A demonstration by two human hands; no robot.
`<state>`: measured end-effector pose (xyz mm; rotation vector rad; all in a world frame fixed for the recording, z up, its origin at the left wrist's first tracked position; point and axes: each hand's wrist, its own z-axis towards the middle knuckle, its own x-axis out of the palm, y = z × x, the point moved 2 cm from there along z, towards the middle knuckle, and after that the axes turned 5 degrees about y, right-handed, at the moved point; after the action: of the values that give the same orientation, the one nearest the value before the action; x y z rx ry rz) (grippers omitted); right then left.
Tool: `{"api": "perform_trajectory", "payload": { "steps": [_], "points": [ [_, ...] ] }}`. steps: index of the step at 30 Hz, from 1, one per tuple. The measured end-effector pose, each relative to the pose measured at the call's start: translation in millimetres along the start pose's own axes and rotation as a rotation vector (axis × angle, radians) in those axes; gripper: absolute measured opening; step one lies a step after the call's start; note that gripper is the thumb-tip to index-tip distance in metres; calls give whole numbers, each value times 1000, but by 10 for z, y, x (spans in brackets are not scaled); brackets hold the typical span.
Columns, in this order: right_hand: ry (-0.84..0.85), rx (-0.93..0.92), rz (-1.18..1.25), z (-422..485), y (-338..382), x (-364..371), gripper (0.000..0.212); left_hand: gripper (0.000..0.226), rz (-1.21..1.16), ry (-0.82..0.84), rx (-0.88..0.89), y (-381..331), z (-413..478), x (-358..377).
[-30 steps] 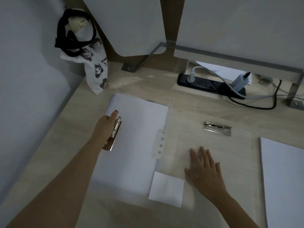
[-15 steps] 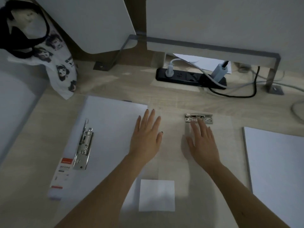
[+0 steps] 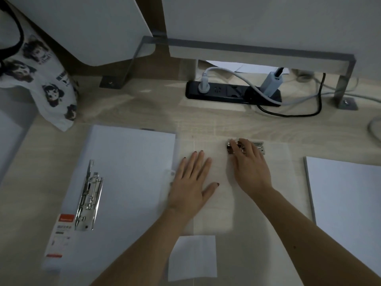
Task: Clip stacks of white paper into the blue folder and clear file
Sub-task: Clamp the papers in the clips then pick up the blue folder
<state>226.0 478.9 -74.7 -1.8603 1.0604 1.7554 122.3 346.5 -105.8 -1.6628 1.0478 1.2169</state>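
A clear file (image 3: 278,162) lies open and flat in the middle of the desk. My left hand (image 3: 191,182) rests flat on it, fingers spread, beside the edge of a white paper stack (image 3: 132,162). A long metal lever clip (image 3: 88,195) lies on that stack's left side. At the clear file's top edge sits a small metal clip (image 3: 258,145); my right hand (image 3: 250,168) reaches onto it with fingertips curled over it. A second white paper stack (image 3: 346,199) lies loose at the right. The dim light hides any blue folder colour.
A white square sheet (image 3: 192,258) lies near the front edge between my forearms. A black power strip (image 3: 226,92) with plugs and cables runs along the back. A printed cloth bag (image 3: 47,83) hangs at the back left. A red-and-white label (image 3: 59,236) sits below the lever clip.
My left hand left the lever clip and moved right onto the clear file. My right hand slid forward to the small metal clip and its fingers curled over it. The view shifted left.
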Motion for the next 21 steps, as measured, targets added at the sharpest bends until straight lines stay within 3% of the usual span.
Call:
{"api": "perform_trajectory", "payload": {
  "steps": [2,6,9,12,16,18,21],
  "points": [
    [-22,-18,-28,-3,-39,26,40,67,-6,2,3,-1,6,-5],
    [-70,-54,-74,-62,-96,40,44,67,-5,20,12,2,15,-31],
    [-105,-30,26,-20,-81,-51,36,66,-21,28,10,-2,7,-37],
    [-159,96,265,89,-113,-214,24,67,-16,17,12,5,17,-29],
    [-252,430,704,210,-392,-357,19,66,2,-1,18,19,21,-14],
    [-238,526,717,181,-567,-374,23,66,6,-7,19,23,19,-3],
    [-212,489,630,35,-731,-374,32,66,-5,9,22,25,23,4]
  ]
}}
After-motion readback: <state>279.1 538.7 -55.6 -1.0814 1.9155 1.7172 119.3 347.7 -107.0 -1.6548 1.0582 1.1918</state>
